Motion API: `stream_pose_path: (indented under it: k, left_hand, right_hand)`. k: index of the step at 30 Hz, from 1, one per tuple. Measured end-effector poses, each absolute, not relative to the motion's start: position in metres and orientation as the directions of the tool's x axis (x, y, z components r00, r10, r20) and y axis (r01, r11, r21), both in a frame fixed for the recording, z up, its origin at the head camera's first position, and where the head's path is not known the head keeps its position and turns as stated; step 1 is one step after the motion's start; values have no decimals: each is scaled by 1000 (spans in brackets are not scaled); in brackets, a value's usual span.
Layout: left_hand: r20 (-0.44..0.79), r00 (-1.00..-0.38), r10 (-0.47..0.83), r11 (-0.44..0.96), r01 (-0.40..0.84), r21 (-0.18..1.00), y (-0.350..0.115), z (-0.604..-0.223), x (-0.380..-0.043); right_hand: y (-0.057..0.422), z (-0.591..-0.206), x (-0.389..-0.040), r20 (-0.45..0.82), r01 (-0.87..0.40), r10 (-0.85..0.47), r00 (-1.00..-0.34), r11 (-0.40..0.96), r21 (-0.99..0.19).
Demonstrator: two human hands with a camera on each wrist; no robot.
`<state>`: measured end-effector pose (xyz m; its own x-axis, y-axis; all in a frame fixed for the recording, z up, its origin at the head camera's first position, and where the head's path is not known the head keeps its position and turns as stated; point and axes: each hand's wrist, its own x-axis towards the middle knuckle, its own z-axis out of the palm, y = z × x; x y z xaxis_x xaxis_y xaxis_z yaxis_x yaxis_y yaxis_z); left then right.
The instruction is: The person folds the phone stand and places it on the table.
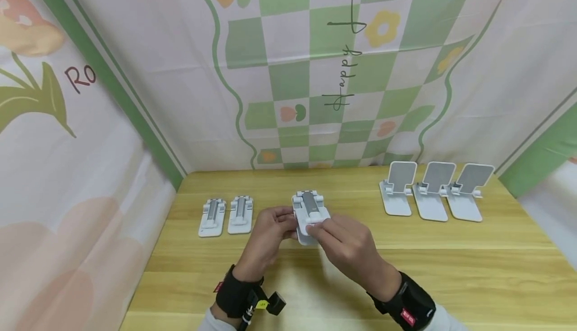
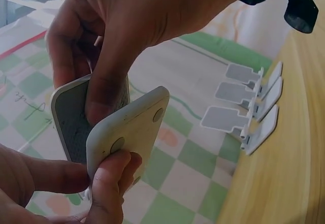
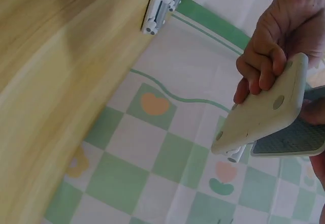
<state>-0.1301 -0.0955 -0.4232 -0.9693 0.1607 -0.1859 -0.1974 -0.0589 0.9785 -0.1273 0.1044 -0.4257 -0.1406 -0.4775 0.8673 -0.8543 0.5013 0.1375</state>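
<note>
- Left hand (image 1: 272, 231) and right hand (image 1: 349, 245) both grip a white folding stand (image 1: 311, 207), between them.
- Beyond the hands, checked cloth (image 1: 289, 81) reads "Happy".
- Left of them, side cloth (image 1: 27, 171) reads "RO".

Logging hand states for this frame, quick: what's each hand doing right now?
Left hand: closed, holding the folding stand by its base.
Right hand: closed, pinching the same stand's hinged plate.

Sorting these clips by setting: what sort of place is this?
Probably a small draped tabletop workspace, likely indoors: a wood-grain table, printed cloth hung behind it, and matching stands lined up, unfolded stands right, folded stands left.
</note>
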Motion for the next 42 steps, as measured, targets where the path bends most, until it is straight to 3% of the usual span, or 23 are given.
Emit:
stream_pose_path:
  k: [4,7,10,11,13,17,21,30,42]
  left_hand:
    - [-178,-971,162,-62,-190,980,-98,-425,-129]
    - [-176,-971,159,-55,-187,981,-100,-426,-128]
    - [-188,-969,159,-46,-198,979,-102,-424,-128]
    - [-191,-968,162,-47,-201,979,-102,-423,-127]
    - [-189,-966,175,-46,-200,979,-102,-423,-126]
    - [-187,-962,198,-53,-200,978,-102,-422,-124]
    - [-180,-962,207,-64,-197,978,-102,-422,-123]
    - [-185,-955,231,-58,-203,977,-100,-422,-124]
    - [-193,-937,291,-65,-220,973,-103,-420,-121]
  right_hand:
    - [110,-423,-128,851,-897,-455,-263,439,-42]
    - [115,-420,-127,780,-839,-378,-498,436,-325]
    - [121,-414,-129,512,-574,-264,-817,456,-680]
    - [122,-411,-129,377,-449,-245,-893,455,-769]
    - [125,-406,-132,128,-222,-242,-962,416,-882]
    - [129,-400,-138,-144,59,-346,-927,243,-968]
    - [132,-400,-142,-206,169,-429,-879,123,-978]
    - [135,-403,-148,-256,250,-484,-837,78,-965]
    - [136,-411,-149,-239,239,-491,-838,64,-969]
